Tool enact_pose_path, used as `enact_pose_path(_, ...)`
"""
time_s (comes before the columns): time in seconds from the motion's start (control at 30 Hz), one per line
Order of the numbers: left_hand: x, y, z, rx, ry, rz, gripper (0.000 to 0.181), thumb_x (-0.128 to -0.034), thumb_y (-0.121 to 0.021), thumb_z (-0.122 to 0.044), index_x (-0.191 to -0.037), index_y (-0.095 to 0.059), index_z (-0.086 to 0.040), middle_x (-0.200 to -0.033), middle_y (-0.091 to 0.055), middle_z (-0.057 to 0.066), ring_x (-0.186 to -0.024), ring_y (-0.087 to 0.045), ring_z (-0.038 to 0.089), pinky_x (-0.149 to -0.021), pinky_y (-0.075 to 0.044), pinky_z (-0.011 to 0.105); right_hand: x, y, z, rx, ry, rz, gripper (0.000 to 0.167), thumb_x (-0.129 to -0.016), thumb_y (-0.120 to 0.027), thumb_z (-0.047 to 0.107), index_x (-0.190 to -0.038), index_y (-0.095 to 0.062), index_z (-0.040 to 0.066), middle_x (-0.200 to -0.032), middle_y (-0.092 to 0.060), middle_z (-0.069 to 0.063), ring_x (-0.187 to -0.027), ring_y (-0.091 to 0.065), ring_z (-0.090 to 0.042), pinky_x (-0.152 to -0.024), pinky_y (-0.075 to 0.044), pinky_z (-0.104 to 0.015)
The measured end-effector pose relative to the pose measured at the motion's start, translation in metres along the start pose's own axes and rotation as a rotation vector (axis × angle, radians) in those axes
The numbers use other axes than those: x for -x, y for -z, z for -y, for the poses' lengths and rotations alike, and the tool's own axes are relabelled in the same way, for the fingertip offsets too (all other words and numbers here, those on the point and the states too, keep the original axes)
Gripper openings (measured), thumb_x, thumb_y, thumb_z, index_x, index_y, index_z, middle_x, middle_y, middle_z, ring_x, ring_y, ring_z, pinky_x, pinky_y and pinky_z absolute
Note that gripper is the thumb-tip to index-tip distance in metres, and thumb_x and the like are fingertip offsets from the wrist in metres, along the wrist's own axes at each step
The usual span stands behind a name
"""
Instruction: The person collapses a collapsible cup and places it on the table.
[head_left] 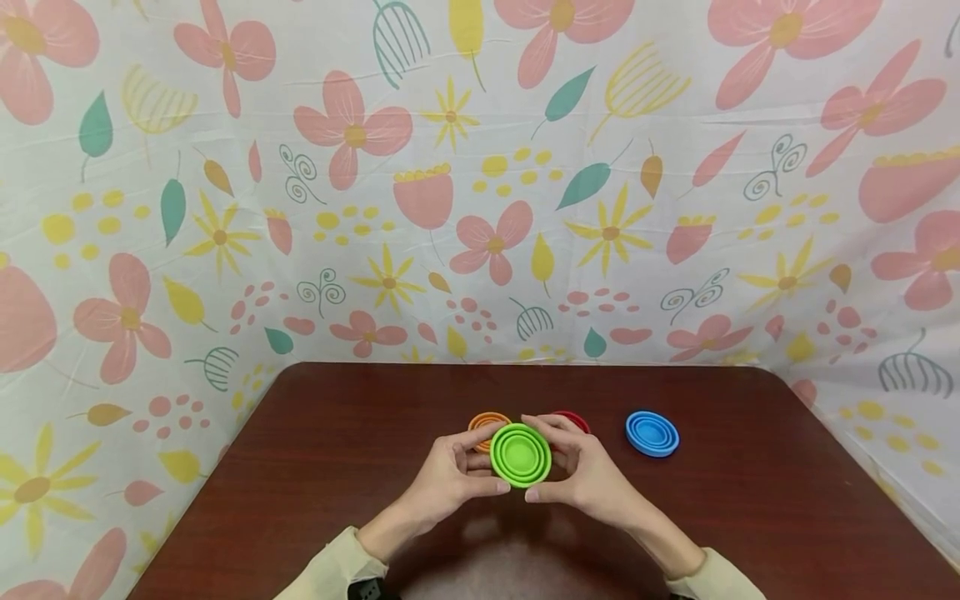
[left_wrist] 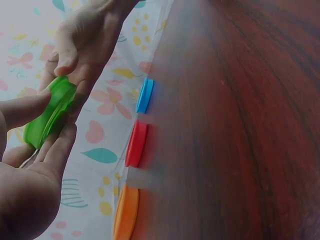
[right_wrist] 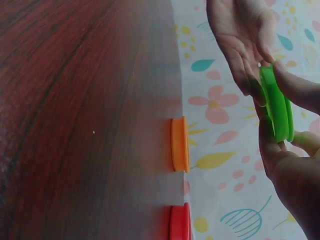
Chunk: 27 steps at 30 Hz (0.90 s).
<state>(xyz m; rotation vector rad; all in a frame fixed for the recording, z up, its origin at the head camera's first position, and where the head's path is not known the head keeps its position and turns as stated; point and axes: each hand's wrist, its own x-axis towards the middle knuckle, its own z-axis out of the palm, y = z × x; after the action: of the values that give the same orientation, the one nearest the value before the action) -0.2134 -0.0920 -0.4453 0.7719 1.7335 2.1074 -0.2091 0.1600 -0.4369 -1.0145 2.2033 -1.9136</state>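
Note:
A green collapsible silicone cup (head_left: 521,455), folded flat into rings, is held up above the table between both hands. My left hand (head_left: 442,483) grips its left rim between thumb and fingers. On the other side my right hand (head_left: 588,475) grips the right rim the same way. In the left wrist view the green cup (left_wrist: 50,112) appears edge-on, clear of the tabletop. Behind the hands lie an orange folded cup (head_left: 489,419) and a red folded cup (head_left: 573,419), each partly hidden in the head view. A blue folded cup (head_left: 652,433) rests farther right.
The dark brown wooden table (head_left: 337,450) has rounded far corners. A white cloth with a floral print (head_left: 480,167) hangs behind it and along its sides. The orange cup (right_wrist: 179,145) and red cup (right_wrist: 180,222) stand in a row on the tabletop.

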Motion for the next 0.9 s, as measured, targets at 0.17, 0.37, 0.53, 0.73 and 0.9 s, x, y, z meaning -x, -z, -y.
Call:
enact_pose_path(0.17, 0.001, 0.002, 0.001, 0.013, 0.009, -0.004, 0.079, -0.0883, -0.078, 0.011, -0.158, -0.042, 0.004, -0.146, -0.057, 0.026, -0.116, -0.071, 0.022, -0.093, -0.060, 0.035, -0.002, -0.004, -0.003, -0.002, 0.012, 0.008, 0.094, -0.080, -0.088, -0.005, -0.161, -0.043, 0.010, -0.144, -0.047, -0.019, -0.127, -0.061, -0.029, -0.100, -0.057, -0.033)
enact_pose_path(0.37, 0.002, 0.004, 0.000, 0.003, -0.004, -0.007, 0.077, -0.0869, -0.076, 0.014, -0.157, -0.046, 0.002, -0.149, -0.056, 0.021, -0.118, -0.070, 0.024, -0.096, -0.059, 0.036, -0.005, -0.006, -0.008, -0.011, 0.009, 0.007, 0.090, -0.081, -0.090, 0.000, -0.159, -0.047, 0.011, -0.145, -0.047, -0.018, -0.126, -0.061, -0.029, -0.096, -0.059, -0.035)
enact_pose_path(0.53, 0.004, 0.006, -0.001, -0.003, -0.015, -0.014, 0.077, -0.0868, -0.076, 0.014, -0.156, -0.048, 0.000, -0.150, -0.055, 0.021, -0.119, -0.069, 0.027, -0.096, -0.058, 0.037, -0.010, -0.007, -0.008, 0.005, -0.006, 0.012, 0.088, -0.080, -0.089, -0.003, -0.157, -0.051, 0.016, -0.146, -0.051, -0.014, -0.125, -0.062, -0.031, -0.095, -0.059, -0.037)
enact_pose_path(0.73, 0.007, 0.011, -0.005, -0.040, -0.035, -0.035, 0.079, -0.0869, -0.076, 0.014, -0.158, -0.045, 0.000, -0.149, -0.055, 0.023, -0.121, -0.068, 0.032, -0.096, -0.059, 0.037, -0.020, -0.010, -0.004, 0.033, -0.039, 0.028, 0.092, -0.078, -0.092, -0.001, -0.158, -0.048, 0.014, -0.147, -0.051, -0.012, -0.125, -0.062, -0.032, -0.092, -0.061, -0.037)
enact_pose_path(0.9, 0.011, 0.017, -0.006, -0.051, -0.039, -0.047, 0.079, -0.0884, -0.076, 0.013, -0.159, -0.044, -0.002, -0.153, -0.052, 0.021, -0.123, -0.066, 0.035, -0.095, -0.059, 0.036, -0.030, -0.014, -0.004, 0.050, -0.038, 0.026, 0.091, -0.076, -0.094, 0.000, -0.156, -0.052, 0.012, -0.145, -0.052, -0.013, -0.120, -0.064, -0.032, -0.085, -0.063, -0.038)
